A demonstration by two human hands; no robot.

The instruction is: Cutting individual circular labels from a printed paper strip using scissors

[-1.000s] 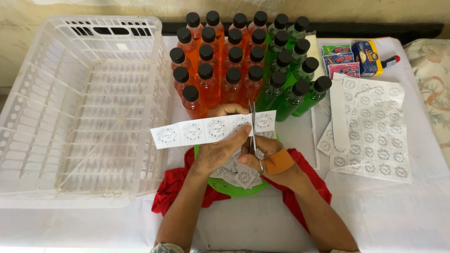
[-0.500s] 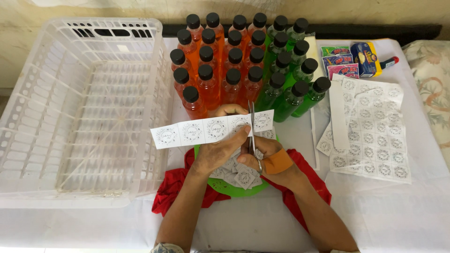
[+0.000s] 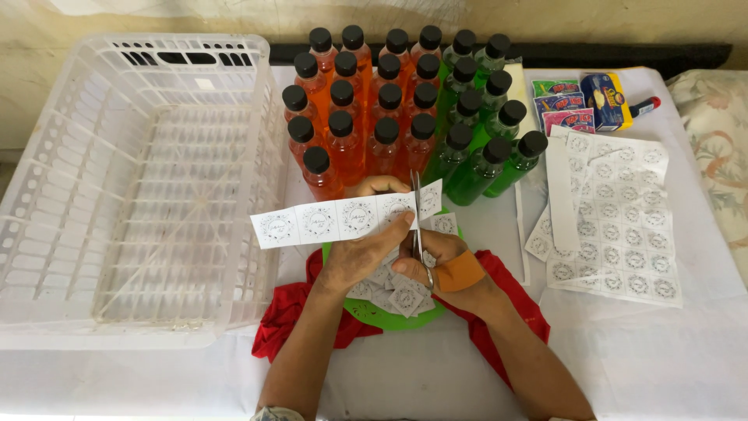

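**Scissors at the end of a white label strip**

The left hand (image 3: 360,257) pinches a long white paper strip of square labels (image 3: 343,218), each printed with a round wreath design; its fingers are clamped on the strip's right part. Four labels show whole to the left of the blades, and a fifth at the right end tilts upward just past them. The strip hangs level above the near middle of the table (image 3: 647,351), in front of the bottles. The right hand (image 3: 440,261), fingers closed through the orange handles, holds slim metal scissors (image 3: 418,226) with the blades pointing far, upright across the strip.

Below the hands a green round plate (image 3: 389,316) carries a heap of cut square labels (image 3: 405,295), too overlapped to count, and rests on a red cloth (image 3: 284,316).

Far of the hands stand black-capped plastic bottles: fifteen of orange drink (image 3: 343,148) and eight of green drink (image 3: 467,156). One empty white plastic crate (image 3: 117,179) sits to the left. On the right lie uncut label sheets (image 3: 619,218), three small colourful sachets (image 3: 562,101) and a blue-and-yellow box (image 3: 608,97).
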